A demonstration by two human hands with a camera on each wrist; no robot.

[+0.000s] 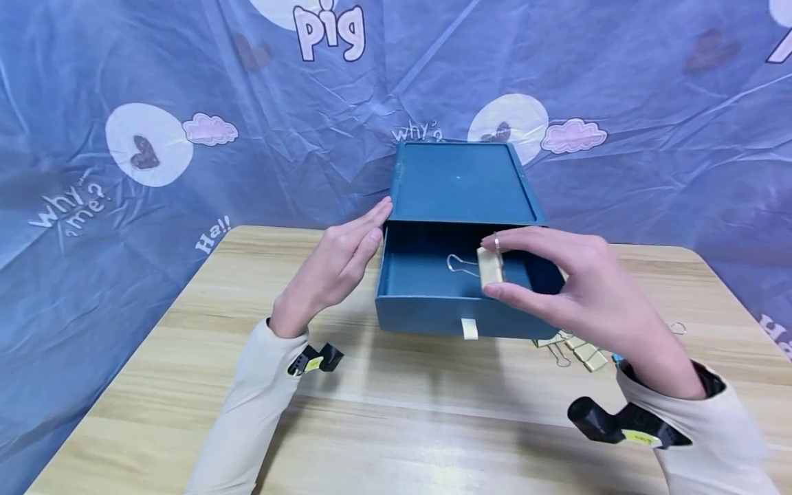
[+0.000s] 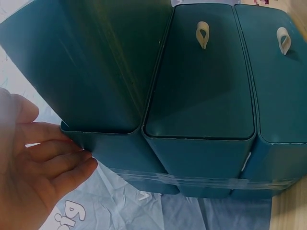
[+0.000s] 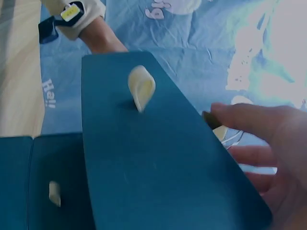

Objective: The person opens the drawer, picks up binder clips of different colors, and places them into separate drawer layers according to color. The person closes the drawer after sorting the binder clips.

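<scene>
On the blue cloth (image 1: 297,96) you can read "pig" (image 1: 329,31), "why?" (image 1: 408,133), "why me?" (image 1: 86,208) and "Ha!!" (image 1: 213,235); yellow labels (image 1: 641,438) on your wrist cameras (image 1: 597,421) are illegible.

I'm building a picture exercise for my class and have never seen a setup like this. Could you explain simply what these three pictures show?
There is no machine here, only a person's two bare hands. The widest picture comes from a camera on the head, looking forward and down. The other two come from small black wrist cameras, so the scene appears tipped sideways.

On the pale wooden table stands a dark blue, box-shaped drawer cabinet, its top drawer pulled out. The left hand touches the cabinet's side with extended fingers. The right hand pinches a gold-coloured binder clip with wire handles over the open drawer. More gold-coloured clips lie on the table, to the right.
</scene>
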